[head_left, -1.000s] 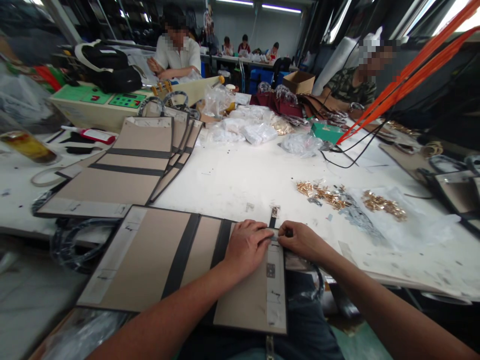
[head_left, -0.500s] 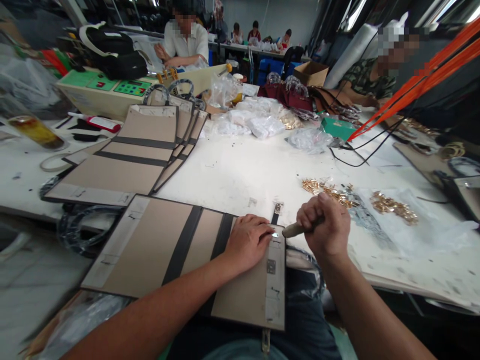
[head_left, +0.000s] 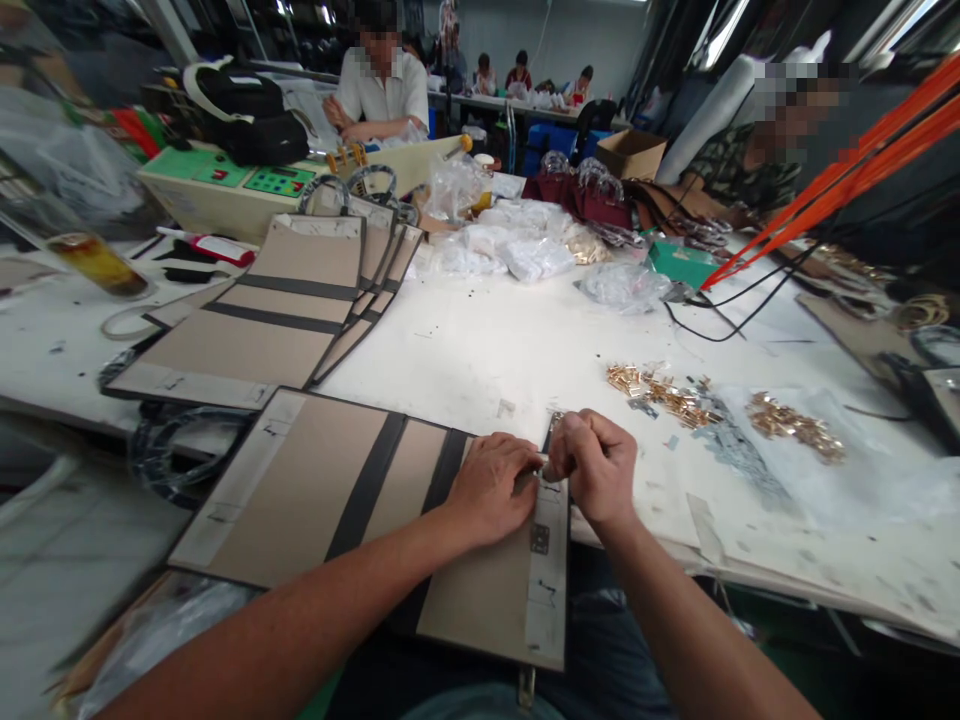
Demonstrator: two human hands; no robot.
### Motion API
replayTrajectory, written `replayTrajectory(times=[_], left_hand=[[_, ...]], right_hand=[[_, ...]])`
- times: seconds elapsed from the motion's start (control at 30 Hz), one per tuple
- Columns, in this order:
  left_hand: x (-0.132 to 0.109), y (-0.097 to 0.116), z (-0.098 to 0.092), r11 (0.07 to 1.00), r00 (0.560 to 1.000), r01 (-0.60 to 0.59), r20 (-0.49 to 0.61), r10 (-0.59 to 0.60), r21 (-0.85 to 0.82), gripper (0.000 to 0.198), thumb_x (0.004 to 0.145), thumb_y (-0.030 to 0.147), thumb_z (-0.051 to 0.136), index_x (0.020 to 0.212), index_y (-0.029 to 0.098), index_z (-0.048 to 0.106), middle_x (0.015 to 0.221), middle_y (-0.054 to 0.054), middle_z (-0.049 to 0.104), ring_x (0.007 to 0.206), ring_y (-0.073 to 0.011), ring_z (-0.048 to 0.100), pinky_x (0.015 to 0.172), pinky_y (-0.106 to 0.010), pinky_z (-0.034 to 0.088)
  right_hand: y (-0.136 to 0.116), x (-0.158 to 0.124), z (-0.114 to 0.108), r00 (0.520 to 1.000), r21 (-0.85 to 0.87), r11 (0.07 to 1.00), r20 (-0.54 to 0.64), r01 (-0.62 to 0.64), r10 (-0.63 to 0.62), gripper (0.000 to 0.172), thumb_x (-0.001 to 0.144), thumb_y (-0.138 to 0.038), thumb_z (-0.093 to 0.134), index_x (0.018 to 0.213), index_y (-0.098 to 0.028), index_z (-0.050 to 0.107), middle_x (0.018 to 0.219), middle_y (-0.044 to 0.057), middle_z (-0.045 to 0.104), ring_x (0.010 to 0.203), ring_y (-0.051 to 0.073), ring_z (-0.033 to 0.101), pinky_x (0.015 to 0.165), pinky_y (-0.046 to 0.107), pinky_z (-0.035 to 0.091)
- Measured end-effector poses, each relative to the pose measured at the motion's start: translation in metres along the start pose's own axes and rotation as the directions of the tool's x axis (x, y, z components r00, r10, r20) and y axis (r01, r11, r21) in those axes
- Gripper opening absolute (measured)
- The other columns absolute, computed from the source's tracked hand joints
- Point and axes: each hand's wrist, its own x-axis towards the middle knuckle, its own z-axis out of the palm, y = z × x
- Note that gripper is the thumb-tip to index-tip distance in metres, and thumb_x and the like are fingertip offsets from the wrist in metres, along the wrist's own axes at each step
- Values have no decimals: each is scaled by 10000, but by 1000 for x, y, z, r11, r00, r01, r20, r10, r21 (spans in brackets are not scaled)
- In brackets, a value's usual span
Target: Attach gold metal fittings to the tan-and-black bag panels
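A long beige board panel with dark edging and black cross strips lies before me. My left hand rests on it near the right end, fingers laid out with the tips beside the pale end strip. My right hand is closed around a stubby grey-brown tool, mostly hidden in the fist, at the panel's top right corner. Both hands meet there, close together. Lower on the pale strip sits a small square metal plate. A metal clasp piece sticks out past the panel's near edge.
Similar panels are stacked at left by a green-topped machine. Gold-coloured metal pieces lie at right, with more on a clear plastic sheet. Clear plastic bags lie farther back. A co-worker sits across the table.
My right hand has moved left and down with the tool, from beside the panel to its corner against my left fingertips. The left hand has barely shifted.
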Motion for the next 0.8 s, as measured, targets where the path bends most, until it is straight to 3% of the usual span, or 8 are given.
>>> replayTrajectory(times=[0.2, 0.37, 0.53, 0.7, 0.8], left_hand=[[-2, -2, -2, 1000, 999, -21, 31, 21, 0, 297, 876, 132, 583, 1146, 232, 653, 1200, -27, 718, 1181, -250, 594, 1058, -445, 437], [-3, -3, -1, 1000, 999, -23, 24, 23, -2, 364, 872, 54, 499, 1173, 209, 633, 1200, -34, 711, 1188, -234, 586, 1071, -437, 431], [-4, -4, 0, 1000, 1000, -10, 26, 10, 12, 262, 909, 94, 496, 1094, 213, 639, 1138, -50, 711, 1153, -252, 595, 1044, -442, 445], [-5, -4, 0, 1000, 1000, 13, 18, -13, -19, 264, 925, 102, 481, 1099, 215, 645, 1125, -50, 712, 1154, -248, 606, 1055, -445, 446], [-5, -4, -1, 1000, 1000, 0, 23, 0, -25, 270, 937, 122, 491, 1132, 220, 651, 1162, -54, 708, 1182, -254, 595, 1073, -452, 435]], right_hand=[[-15, 6, -5, 999, -4, 999, 16, 37, -37, 512, 1008, -386, 658, 554, -237, 475, 479, -37, 481, 416, 123, 432, 436, 290, 339], [-13, 4, -2, 997, -123, 991, 52, -58, 64, 533, 1014, -379, 644, 534, -231, 465, 463, -29, 483, 426, 124, 439, 446, 288, 333], [-20, 12, 15, 987, -60, 998, 161, 36, -26, 529, 1013, -422, 647, 551, -229, 479, 493, -33, 481, 433, 120, 425, 446, 285, 343], [-13, 13, 13, 973, -282, 959, 211, -33, 95, 556, 1007, -425, 642, 524, -228, 451, 479, -34, 455, 447, 120, 410, 441, 278, 324], [-18, 12, 6, 975, -274, 962, 215, 8, 53, 545, 1024, -422, 622, 533, -224, 490, 503, -20, 485, 463, 128, 430, 460, 290, 345]])
